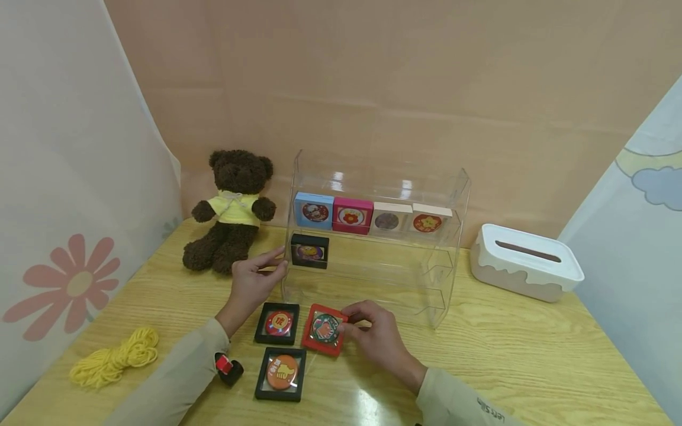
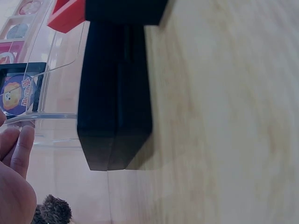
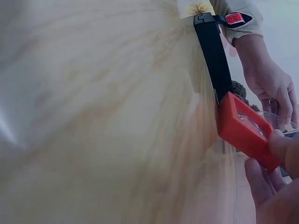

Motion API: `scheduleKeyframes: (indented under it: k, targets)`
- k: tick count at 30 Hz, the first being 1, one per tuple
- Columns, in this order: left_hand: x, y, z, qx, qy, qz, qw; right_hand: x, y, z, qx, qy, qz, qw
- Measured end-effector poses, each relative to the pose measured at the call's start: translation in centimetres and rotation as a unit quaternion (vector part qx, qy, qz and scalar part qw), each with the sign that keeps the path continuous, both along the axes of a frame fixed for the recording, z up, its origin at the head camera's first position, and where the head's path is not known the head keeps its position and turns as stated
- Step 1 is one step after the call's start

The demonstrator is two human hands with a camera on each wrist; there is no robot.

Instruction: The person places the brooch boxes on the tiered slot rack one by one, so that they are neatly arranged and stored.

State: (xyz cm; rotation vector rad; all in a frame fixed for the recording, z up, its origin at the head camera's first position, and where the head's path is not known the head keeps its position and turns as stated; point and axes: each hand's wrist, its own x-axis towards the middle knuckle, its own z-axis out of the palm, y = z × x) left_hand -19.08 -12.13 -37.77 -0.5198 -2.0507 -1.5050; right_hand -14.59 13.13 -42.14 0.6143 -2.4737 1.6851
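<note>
At the left side of the clear acrylic rack (image 1: 367, 284), my left hand (image 1: 256, 284) pinches the side panel's edge, beside a black frame (image 1: 309, 251) on the middle tier. The left wrist view shows those fingers (image 2: 21, 151) at the clear edge. My right hand (image 1: 379, 337) grips the right side of a red frame (image 1: 324, 329) with a green round badge, in front of the rack. In the right wrist view the red frame (image 3: 245, 130) is tilted between thumb and fingers. Two black frames (image 1: 277, 323) (image 1: 280, 374) lie left of it.
Four small boxes, blue (image 1: 314, 211), magenta (image 1: 353, 215) and two cream (image 1: 392, 219), stand on the rack's upper tier. A brown teddy bear (image 1: 234, 207) sits behind left, yellow cord (image 1: 116, 358) lies front left, and a white-topped tissue box (image 1: 524, 260) is at right.
</note>
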Motion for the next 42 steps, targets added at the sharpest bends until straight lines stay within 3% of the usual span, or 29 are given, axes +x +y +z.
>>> scheduleKeyframes:
  k: [10, 18, 27, 32, 42]
  targets:
    - [0.0, 0.1, 0.0, 0.001, 0.007, 0.004, 1.0, 0.2, 0.3, 0.6, -0.05, -0.005, -0.002, 0.9987]
    - [0.1, 0.2, 0.0, -0.006, 0.006, 0.01, 0.9999, 1.1, 0.4, 2.9, -0.055, 0.033, 0.001, 0.998]
    - [0.1, 0.1, 0.1, -0.006, 0.009, 0.009, 0.9999, 0.0, 1.4, 1.3, -0.099, 0.037, 0.007, 0.9944]
    - [0.0, 0.1, 0.0, -0.007, 0.01, 0.009, 0.9999, -0.2, 1.7, 1.5, -0.127, 0.029, 0.002, 0.9915]
    - [0.0, 0.0, -0.1, -0.008, 0.019, 0.009, 0.9998, -0.5, 2.2, 1.9, -0.123, 0.039, -0.038, 0.9909]
